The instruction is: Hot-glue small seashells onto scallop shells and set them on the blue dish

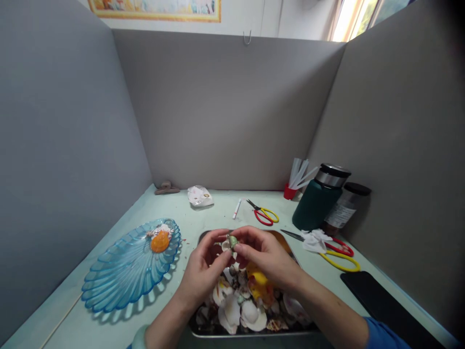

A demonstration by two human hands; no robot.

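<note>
My left hand [203, 271] and my right hand [267, 257] meet above a metal tray [203, 237] full of seashells [240, 310]. Together their fingertips pinch a small greenish shell [231, 241], with a pale shell piece just under it. White scallop shells and an orange-yellow shell [259, 286] lie in the tray below my hands. Both hands are closed in a pinch.
A blue shell-shaped glass dish [123, 271] with an orange shell [160, 241] lies at left. Red-and-yellow scissors [264, 214], a second pair [339, 254], a white tissue, a green flask [319, 198], a dark jar, a red cup of sticks and a black phone [378, 303] stand at right. Grey partitions enclose the desk.
</note>
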